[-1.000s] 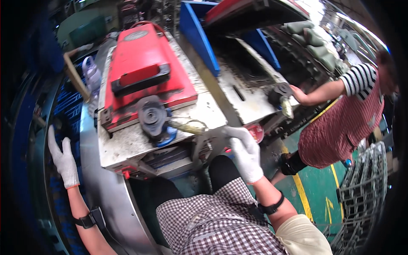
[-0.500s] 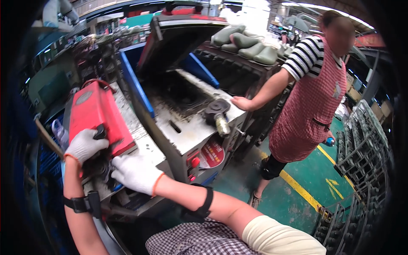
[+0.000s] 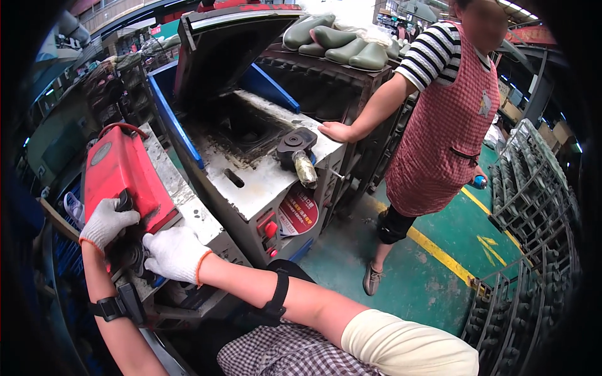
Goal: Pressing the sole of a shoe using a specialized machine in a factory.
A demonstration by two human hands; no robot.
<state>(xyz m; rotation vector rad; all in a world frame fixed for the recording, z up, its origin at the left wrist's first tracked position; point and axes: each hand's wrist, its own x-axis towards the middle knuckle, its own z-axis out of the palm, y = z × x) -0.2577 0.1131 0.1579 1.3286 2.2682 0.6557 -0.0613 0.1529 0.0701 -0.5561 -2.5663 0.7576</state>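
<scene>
My left hand point(image 3: 110, 222), in a white knitted glove with an orange cuff, is closed round a black handle point(image 3: 125, 201) at the front of a red machine lid point(image 3: 124, 168). The lid lies down over a scuffed white bench top point(image 3: 185, 199). Just right of it, my right hand point(image 3: 177, 254), gloved the same way, is curled at a dark round metal fitting point(image 3: 133, 255) on the machine's front. Its palm hides what the fingers hold.
To the right stands a similar machine with its lid point(image 3: 235, 50) raised and a dark clamp point(image 3: 297, 150) with a wrapped handle. A co-worker in a red checked apron point(image 3: 439, 125) leans a hand on it. Green boots point(image 3: 342, 47) lie behind; metal racks point(image 3: 533, 219) line the right.
The whole scene has shifted left and slightly up as my view turned. Both my hands stay at the same parts of the red-lidded machine.
</scene>
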